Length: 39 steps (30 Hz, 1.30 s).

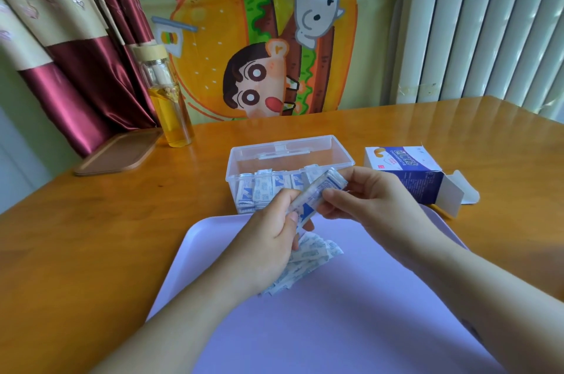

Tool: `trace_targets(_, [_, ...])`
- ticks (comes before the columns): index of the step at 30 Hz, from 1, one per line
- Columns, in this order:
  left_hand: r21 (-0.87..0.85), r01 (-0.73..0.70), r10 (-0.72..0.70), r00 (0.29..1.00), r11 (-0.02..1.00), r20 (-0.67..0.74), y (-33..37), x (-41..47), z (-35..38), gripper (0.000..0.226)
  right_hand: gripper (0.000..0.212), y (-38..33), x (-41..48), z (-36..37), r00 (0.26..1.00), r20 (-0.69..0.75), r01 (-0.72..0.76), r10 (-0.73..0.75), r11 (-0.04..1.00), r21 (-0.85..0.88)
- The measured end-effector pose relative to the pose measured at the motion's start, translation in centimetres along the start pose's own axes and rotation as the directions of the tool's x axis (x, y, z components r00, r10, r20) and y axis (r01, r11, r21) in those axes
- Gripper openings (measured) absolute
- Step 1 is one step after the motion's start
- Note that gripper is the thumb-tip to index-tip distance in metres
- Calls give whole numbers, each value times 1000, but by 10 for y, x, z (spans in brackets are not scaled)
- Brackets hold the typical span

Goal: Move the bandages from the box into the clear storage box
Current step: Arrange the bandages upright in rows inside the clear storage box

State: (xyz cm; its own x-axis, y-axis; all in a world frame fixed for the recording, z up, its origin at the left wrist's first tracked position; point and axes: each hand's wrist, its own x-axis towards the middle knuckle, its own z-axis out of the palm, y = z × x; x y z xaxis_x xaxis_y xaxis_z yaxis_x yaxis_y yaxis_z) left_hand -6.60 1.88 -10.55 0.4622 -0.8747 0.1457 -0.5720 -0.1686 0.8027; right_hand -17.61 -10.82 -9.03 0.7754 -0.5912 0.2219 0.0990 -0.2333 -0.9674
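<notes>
Lavender tray (305, 328) nearest, both forearms over it. Left hand (268, 239) pinches the lower end of a bandage stack (317, 193), and right hand (366, 205) has its fingers curled on the upper end. The stack is tilted, in front of the near wall of the clear storage box (274, 150). Loose bandages (314, 257) lie on the tray under the left hand. Packed bandages (262, 190) stand inside the storage box. Opened cardboard box (409, 172) lies on its side, right of the storage box, on the wooden table (91, 236).

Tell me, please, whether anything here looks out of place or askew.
Loose bandages lie scattered on the purple tray beneath the left hand, outside the clear storage box; the cardboard box lies on its side, flaps open.
</notes>
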Motion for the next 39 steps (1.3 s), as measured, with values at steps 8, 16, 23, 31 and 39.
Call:
trace_targets(8, [92, -93, 102, 990, 991, -94, 32, 16, -25, 17, 18, -39, 34, -9, 975, 44, 220, -219, 913, -342])
trace_targets(16, [100, -26, 45, 981, 995, -191, 51, 73, -66, 18, 9, -65, 92, -5, 980, 74, 197, -183, 899, -391])
trace_targets(23, [71, 77, -65, 984, 995, -163, 40, 107, -71, 10, 11, -55, 126, 0, 995, 65, 96, -74, 874, -476])
trace_targets(31, [191, 282, -277, 959, 940, -52, 12, 141, -56, 15, 21, -25, 158, 18, 964, 97, -109, 247, 705, -701])
trace_targets(39, [361, 340, -403, 908, 868, 114, 3, 149, -50, 14, 28, -5, 176, 30, 859, 184, -103, 478, 514, -851])
